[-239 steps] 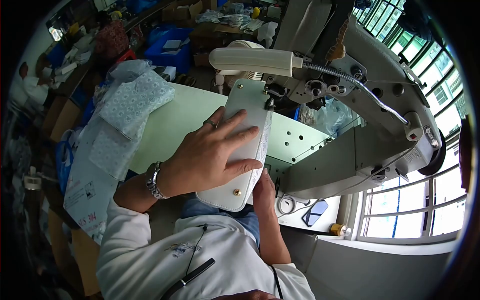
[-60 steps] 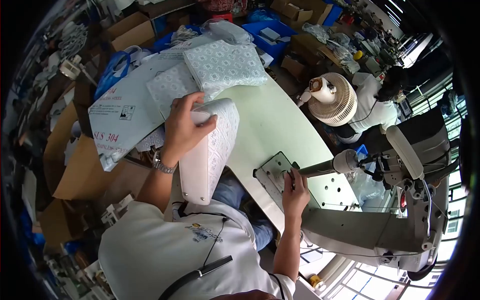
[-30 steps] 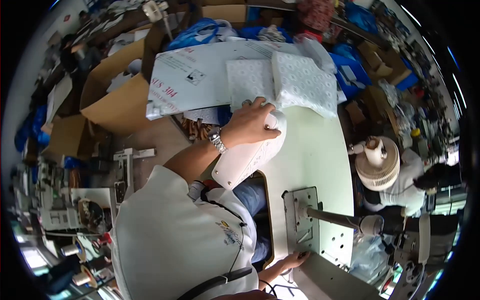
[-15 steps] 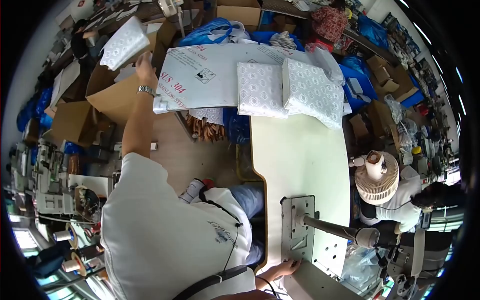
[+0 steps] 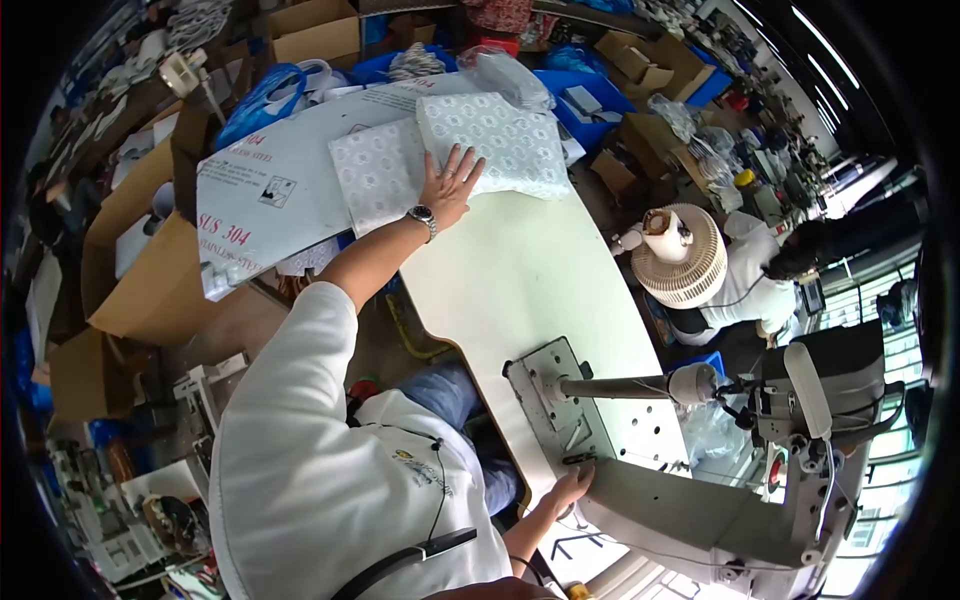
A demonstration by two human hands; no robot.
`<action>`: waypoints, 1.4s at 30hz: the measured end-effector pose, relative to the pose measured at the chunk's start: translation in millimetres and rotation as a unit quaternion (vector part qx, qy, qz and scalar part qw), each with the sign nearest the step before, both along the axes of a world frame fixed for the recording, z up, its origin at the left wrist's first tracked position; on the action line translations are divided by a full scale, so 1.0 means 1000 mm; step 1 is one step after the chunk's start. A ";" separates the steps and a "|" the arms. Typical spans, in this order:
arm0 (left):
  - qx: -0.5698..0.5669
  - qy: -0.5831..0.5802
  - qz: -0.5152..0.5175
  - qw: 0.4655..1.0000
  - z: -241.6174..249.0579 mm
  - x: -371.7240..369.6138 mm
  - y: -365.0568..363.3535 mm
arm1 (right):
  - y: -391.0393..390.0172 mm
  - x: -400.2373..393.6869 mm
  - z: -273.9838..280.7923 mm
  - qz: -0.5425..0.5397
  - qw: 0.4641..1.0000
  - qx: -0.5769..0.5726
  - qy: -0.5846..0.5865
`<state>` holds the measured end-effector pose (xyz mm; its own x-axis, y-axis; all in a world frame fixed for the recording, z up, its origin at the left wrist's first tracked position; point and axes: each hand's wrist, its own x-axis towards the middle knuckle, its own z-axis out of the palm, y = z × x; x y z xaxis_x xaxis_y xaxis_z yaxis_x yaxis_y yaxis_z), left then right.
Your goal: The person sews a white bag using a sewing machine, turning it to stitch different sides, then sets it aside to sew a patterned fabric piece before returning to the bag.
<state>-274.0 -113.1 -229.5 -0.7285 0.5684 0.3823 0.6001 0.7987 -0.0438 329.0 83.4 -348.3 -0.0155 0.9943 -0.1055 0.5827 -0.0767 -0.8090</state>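
My left hand (image 5: 452, 188), with a watch on its wrist, lies with fingers spread over the near edge of the white patterned pieces. Beneath its fingertips is the thicker patterned stack (image 5: 505, 140), and a flatter patterned piece (image 5: 375, 165) lies just to its left. Both rest partly on a board (image 5: 235, 195) printed "SUS 304 stainless steel", at the end of the pale tabletop (image 5: 500, 260). Down by the sewing machine (image 5: 690, 515) is my right hand (image 5: 570, 488), at the near edge of its bed beside the metal plate (image 5: 560, 400). Its fingers are partly hidden there.
Open cardboard boxes (image 5: 150, 250) stand left of the board. A fan (image 5: 680, 255) stands beyond the table's far edge, near a person in a white shirt (image 5: 745, 275). Blue bins (image 5: 590, 105) and a blue bag (image 5: 262, 105) sit behind the board.
My left hand has come from above the cardboard box, where a patterned piece was in the air beside it, onto the patterned stack. The view has turned. My right hand stays by the machine.
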 end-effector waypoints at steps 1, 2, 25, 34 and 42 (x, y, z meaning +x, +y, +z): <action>-0.079 0.033 0.010 0.996 0.001 -0.006 0.006 | -0.004 0.009 -0.003 -0.014 1.000 0.002 0.002; -0.068 0.132 0.018 0.989 -0.027 -0.027 0.011 | -0.009 0.016 -0.006 -0.011 0.998 0.014 0.052; 0.280 -0.516 -0.306 0.749 0.232 0.149 -0.045 | -0.069 -0.189 0.183 0.371 0.903 0.185 0.111; 0.183 -0.734 -0.113 0.645 0.032 0.115 -0.033 | -0.090 -0.124 0.132 0.380 0.913 -0.106 0.099; 0.441 -0.453 -0.300 0.714 0.083 0.139 -0.050 | -0.059 -0.151 0.185 0.362 0.914 -0.003 0.183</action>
